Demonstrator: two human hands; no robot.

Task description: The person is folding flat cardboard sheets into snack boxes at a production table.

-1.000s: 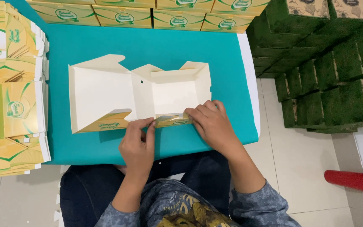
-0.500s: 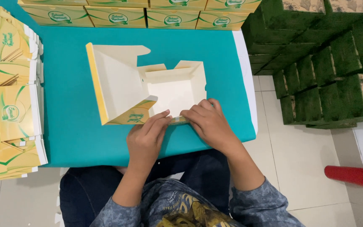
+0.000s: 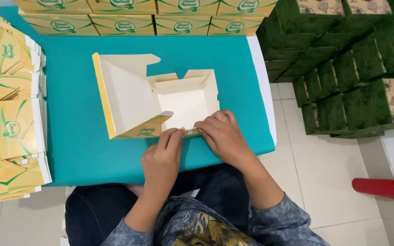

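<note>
Cream-and-yellow folding cardboard box (image 3: 160,98), half erected, lies on the teal tabletop (image 3: 69,136) in front of the seated person, its big lid panel raised on the left and its shallow tray open to the right. At the box's near wall both hands meet: the left hand (image 3: 163,159) has its fingers curled and pressed together on the near flap, and the right hand (image 3: 222,136) pinches that same wall from the other side, fingertips over the rim. The risk here, as I judge it, is uneven pressure: if one hand pushes harder, the flap could crease off its score line or the tab could slip out, and the loose yellow corner flap just left of the hands might spring open. Left of the box, a stack of flat yellow carton blanks (image 3: 10,114) overhangs the table edge and could slide if nudged. Beyond the box stands a row of finished yellow boxes (image 3: 137,18); right of it, dark green boxes (image 3: 343,68) are piled on the floor.
</note>
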